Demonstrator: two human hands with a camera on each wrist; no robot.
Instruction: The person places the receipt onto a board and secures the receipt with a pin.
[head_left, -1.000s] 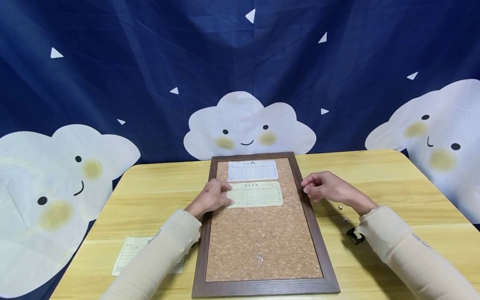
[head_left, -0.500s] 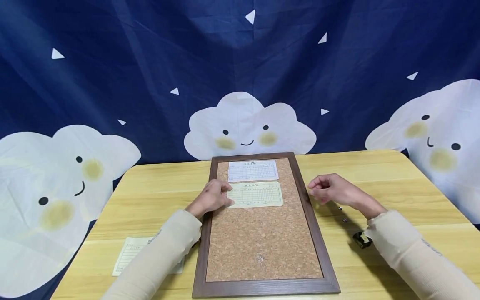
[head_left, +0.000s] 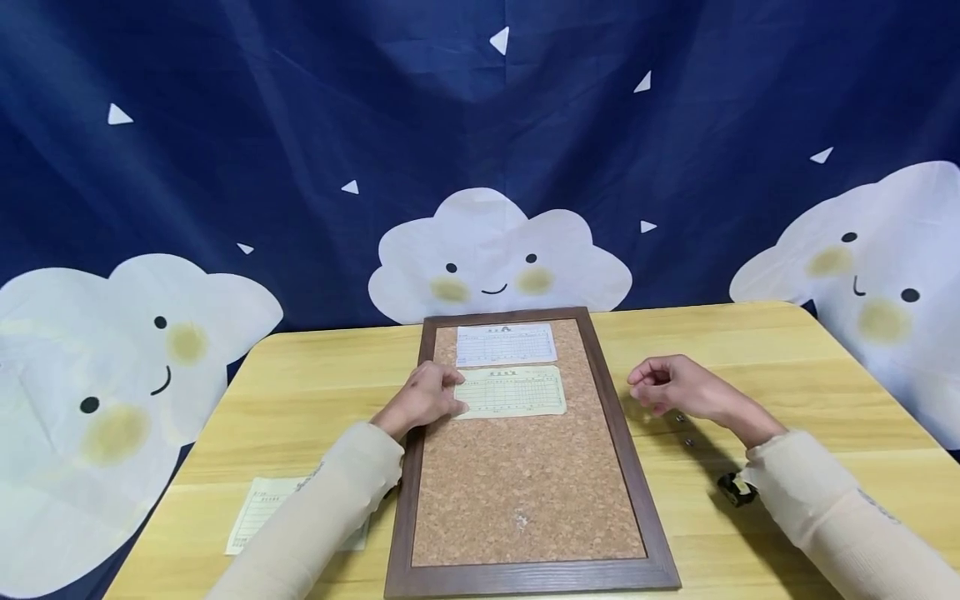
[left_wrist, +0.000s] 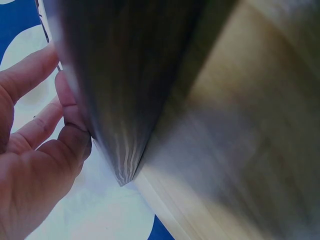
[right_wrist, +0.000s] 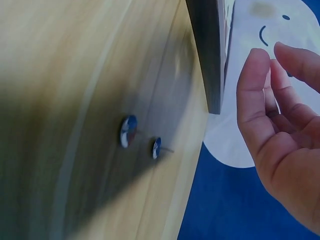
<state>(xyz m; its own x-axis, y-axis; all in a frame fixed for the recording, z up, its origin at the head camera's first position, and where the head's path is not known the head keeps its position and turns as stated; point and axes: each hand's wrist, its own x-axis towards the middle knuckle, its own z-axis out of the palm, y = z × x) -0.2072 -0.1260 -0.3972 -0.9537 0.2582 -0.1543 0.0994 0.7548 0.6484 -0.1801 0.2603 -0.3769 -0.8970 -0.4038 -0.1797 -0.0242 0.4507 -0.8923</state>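
Observation:
A yellow printed slip (head_left: 513, 392) lies across the cork board (head_left: 525, 492) in its dark wood frame, just below a white printed slip (head_left: 506, 344). My left hand (head_left: 423, 394) reaches over the board's left frame, with its fingertips and thumb resting on the slip's left end. To the right of the frame, my right hand (head_left: 678, 386) hovers with loosely bent fingers. In the right wrist view its thumb and index fingertip stand apart with nothing between them. Two metal thumbtacks (right_wrist: 128, 131) lie on the table beneath that hand.
Another yellow slip (head_left: 262, 512) lies on the wooden table (head_left: 337, 367) at the left, partly covered by the left sleeve. A blue cloth (head_left: 480, 125) printed with clouds hangs behind the table. Near the right cuff is a small black device (head_left: 737, 489).
My right hand has drawn away from the board's right frame, moving right and slightly nearer to me over the thumbtacks. The left hand stays on the yellow slip.

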